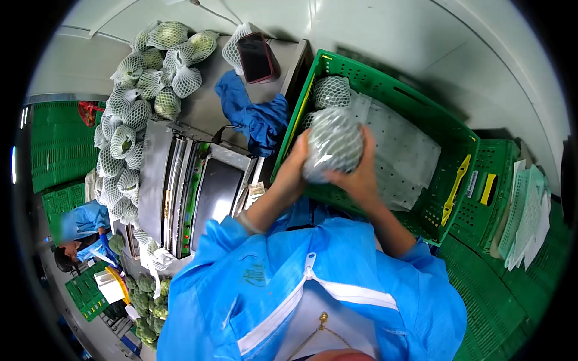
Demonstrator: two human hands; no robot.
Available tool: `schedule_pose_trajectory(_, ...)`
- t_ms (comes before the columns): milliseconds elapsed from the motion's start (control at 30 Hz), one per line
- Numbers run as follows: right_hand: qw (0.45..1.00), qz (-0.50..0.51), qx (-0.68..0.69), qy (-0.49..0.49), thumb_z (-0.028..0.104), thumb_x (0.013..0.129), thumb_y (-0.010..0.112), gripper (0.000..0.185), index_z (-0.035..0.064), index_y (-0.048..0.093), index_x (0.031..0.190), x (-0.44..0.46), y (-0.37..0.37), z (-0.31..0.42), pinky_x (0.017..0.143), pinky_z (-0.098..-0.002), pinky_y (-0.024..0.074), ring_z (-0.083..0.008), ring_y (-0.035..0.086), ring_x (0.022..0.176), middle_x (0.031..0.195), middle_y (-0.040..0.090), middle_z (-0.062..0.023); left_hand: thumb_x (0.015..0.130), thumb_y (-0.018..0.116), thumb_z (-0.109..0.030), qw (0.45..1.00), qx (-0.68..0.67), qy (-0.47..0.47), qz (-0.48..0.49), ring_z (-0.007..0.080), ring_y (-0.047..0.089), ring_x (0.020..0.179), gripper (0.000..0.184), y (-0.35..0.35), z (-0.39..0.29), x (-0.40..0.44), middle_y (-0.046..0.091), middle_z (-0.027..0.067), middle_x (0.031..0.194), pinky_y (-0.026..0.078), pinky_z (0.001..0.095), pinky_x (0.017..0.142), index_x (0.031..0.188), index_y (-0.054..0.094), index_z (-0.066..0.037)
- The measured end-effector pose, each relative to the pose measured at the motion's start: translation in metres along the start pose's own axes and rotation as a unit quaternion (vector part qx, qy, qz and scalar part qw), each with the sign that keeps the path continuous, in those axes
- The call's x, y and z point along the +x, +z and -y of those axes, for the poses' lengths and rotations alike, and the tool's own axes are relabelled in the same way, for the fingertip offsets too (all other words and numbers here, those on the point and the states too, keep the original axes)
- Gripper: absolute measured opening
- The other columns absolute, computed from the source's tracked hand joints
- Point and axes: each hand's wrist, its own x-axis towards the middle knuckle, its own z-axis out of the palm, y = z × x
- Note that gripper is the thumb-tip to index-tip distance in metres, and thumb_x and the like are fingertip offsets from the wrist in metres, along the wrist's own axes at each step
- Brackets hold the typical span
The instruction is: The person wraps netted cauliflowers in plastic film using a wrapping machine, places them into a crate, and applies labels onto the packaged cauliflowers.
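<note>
Between both palms I hold a round, pale green vegetable in a white foam net (333, 144), with shiny clear film over it. My left hand (292, 168) wraps its left side and my right hand (359, 177) grips the right and lower side. It is slightly blurred, above the near left part of a green plastic crate (397, 90). Inside the crate, another netted vegetable (332, 92) sits in the far left corner, and part of one more shows below it. A perforated clear liner (400, 153) covers much of the crate floor.
Many netted vegetables (129, 111) are piled on the steel table at left. A wrapping machine or scale (220, 189), a blue cloth (253, 111) and a phone (256, 57) are nearby. Green crates (490, 174) stand at right. Another person (90, 225) is at far left, near broccoli (144, 295).
</note>
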Motion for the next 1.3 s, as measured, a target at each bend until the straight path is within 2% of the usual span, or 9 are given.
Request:
schedule_pose_trajectory(67, 0.989, -0.062, 0.104, 0.082, 0.033, 0.060, 0.089, 0.114, -0.0009, 0.023, 0.147, 0.036, -0.034, -0.021, 0.110, -0.0421, 0.0347, -0.0321, 0.041, 0.132, 0.144, 0.038, -0.0211, 0.102, 0.043, -0.046, 0.953, 0.288, 0.094, 0.003, 0.0275, 0.025, 0.144, 0.067, -0.004, 0.005, 0.041, 0.028, 0.0167, 0.154, 0.019, 0.0376, 0.117, 0.151, 0.026, -0.004)
schedule_pose_trajectory(133, 0.982, -0.123, 0.063, 0.126, 0.034, 0.060, 0.087, 0.113, 0.0011, 0.024, 0.148, 0.068, -0.065, -0.063, 0.108, -0.0432, 0.0368, -0.0328, 0.042, 0.130, 0.143, 0.038, -0.0214, 0.098, 0.055, -0.034, 0.787, 0.540, 0.288, -0.079, 0.0310, 0.031, 0.140, 0.068, 0.002, -0.006, 0.047, 0.030, 0.0190, 0.152, 0.026, 0.0392, 0.114, 0.150, 0.025, -0.001)
schedule_pose_trajectory(267, 0.938, -0.173, -0.276, 0.114, 0.038, 0.060, 0.086, 0.109, 0.0020, 0.030, 0.146, 0.120, -0.086, -0.153, 0.103, -0.0467, 0.0403, -0.0373, 0.045, 0.127, 0.143, 0.038, -0.0229, 0.099, 0.054, -0.011, 0.969, 0.197, 0.140, -0.056, 0.0227, 0.061, 0.109, 0.057, -0.021, -0.030, 0.016, 0.052, 0.0165, 0.133, 0.050, 0.0337, 0.092, 0.148, 0.027, -0.005)
schedule_pose_trajectory(633, 0.887, -0.034, -0.458, -0.039, 0.046, 0.062, 0.088, 0.113, -0.0072, 0.031, 0.144, 0.197, -0.109, -0.269, 0.114, -0.0457, 0.0294, -0.0393, 0.040, 0.134, 0.144, 0.040, -0.0288, 0.091, 0.060, -0.002, 0.865, 0.206, 0.321, -0.326, 0.0215, 0.065, 0.089, 0.069, -0.184, -0.058, -0.171, 0.057, 0.0162, 0.118, 0.054, 0.0323, 0.081, 0.147, 0.020, -0.010)
schedule_pose_trajectory(733, 0.922, -0.124, -0.348, 0.115, 0.033, 0.072, 0.083, 0.094, -0.0086, 0.036, 0.141, 0.190, -0.101, -0.193, 0.111, -0.0446, 0.0320, -0.0367, 0.041, 0.132, 0.145, 0.039, -0.0269, 0.087, 0.063, -0.001, 0.697, 0.160, 0.436, -0.546, 0.0207, 0.064, 0.093, 0.077, -0.283, -0.074, -0.266, 0.056, 0.0170, 0.123, 0.054, 0.0318, 0.078, 0.149, 0.018, -0.011)
schedule_pose_trajectory(767, 0.895, -0.160, -0.415, 0.032, 0.028, 0.076, 0.079, 0.083, -0.0084, 0.039, 0.139, 0.181, -0.084, -0.174, 0.108, -0.0429, 0.0361, -0.0346, 0.046, 0.126, 0.139, 0.045, -0.0252, 0.086, 0.064, -0.001, 0.621, 0.163, 0.461, -0.612, 0.0204, 0.064, 0.095, 0.078, -0.322, -0.077, -0.302, 0.055, 0.0154, 0.124, 0.054, 0.0312, 0.078, 0.150, 0.020, -0.012)
schedule_pose_trajectory(933, 0.971, 0.045, -0.229, -0.043, 0.011, 0.088, 0.064, 0.044, -0.0050, 0.052, 0.127, 0.122, 0.057, -0.078, 0.095, -0.0349, 0.0467, -0.0270, 0.060, 0.106, 0.117, 0.062, -0.0189, 0.075, 0.078, -0.020, 0.276, 0.198, 0.206, -0.918, 0.0364, 0.046, 0.128, 0.094, -0.525, -0.027, -0.477, 0.039, 0.0248, 0.144, 0.040, 0.0440, 0.106, 0.148, 0.023, 0.000)
schedule_pose_trajectory(1067, 0.931, 0.232, -0.251, -0.127, 0.004, 0.089, 0.060, 0.025, -0.0033, 0.061, 0.113, 0.069, 0.194, -0.005, 0.089, -0.0338, 0.0483, -0.0247, 0.062, 0.100, 0.107, 0.065, -0.0154, 0.066, 0.085, -0.036, 0.450, 0.123, 0.061, -0.882, 0.0440, 0.036, 0.134, 0.106, -0.591, -0.039, -0.505, 0.025, 0.0278, 0.151, 0.038, 0.0454, 0.107, 0.150, 0.026, -0.011)
schedule_pose_trajectory(1300, 0.753, 0.467, -0.364, -0.288, 0.009, 0.085, 0.065, 0.017, 0.0018, 0.065, 0.100, -0.009, 0.332, 0.061, 0.084, -0.0397, 0.0500, -0.0340, 0.063, 0.094, 0.100, 0.066, -0.0157, 0.070, 0.083, -0.033, 0.540, 0.255, 0.085, -0.798, 0.0365, 0.058, 0.116, 0.082, -0.659, 0.001, -0.540, 0.053, 0.0241, 0.131, 0.048, 0.0415, 0.095, 0.142, 0.046, -0.019)
